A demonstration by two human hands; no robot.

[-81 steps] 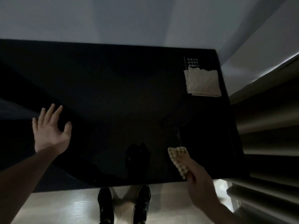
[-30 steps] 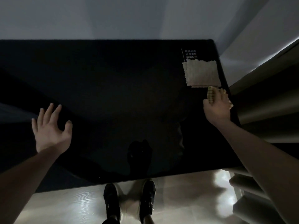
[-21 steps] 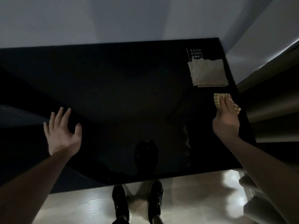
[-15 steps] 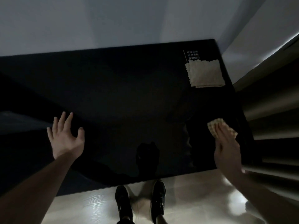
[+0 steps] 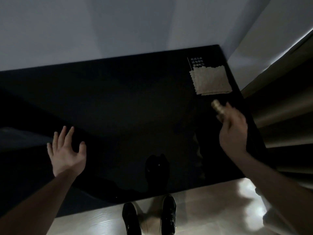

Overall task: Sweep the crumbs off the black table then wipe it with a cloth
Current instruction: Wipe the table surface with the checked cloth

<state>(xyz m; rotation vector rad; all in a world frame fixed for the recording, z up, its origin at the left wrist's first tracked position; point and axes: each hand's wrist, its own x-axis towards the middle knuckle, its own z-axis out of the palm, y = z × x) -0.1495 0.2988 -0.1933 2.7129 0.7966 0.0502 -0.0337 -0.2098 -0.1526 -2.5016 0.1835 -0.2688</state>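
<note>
Black table [image 5: 118, 102] w/ folded cloth [image 5: 211, 81] far-right corner.

On the table [image 5: 118, 102] — folded cloth [image 5: 211, 80] far right, behind the right hand [image 5: 232, 128]; left hand [image 5: 66, 153] near left.

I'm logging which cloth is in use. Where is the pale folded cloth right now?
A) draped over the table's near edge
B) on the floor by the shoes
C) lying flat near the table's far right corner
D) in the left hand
C: the folded cloth lies flat by the table's far right corner, with no hand on it.
</note>
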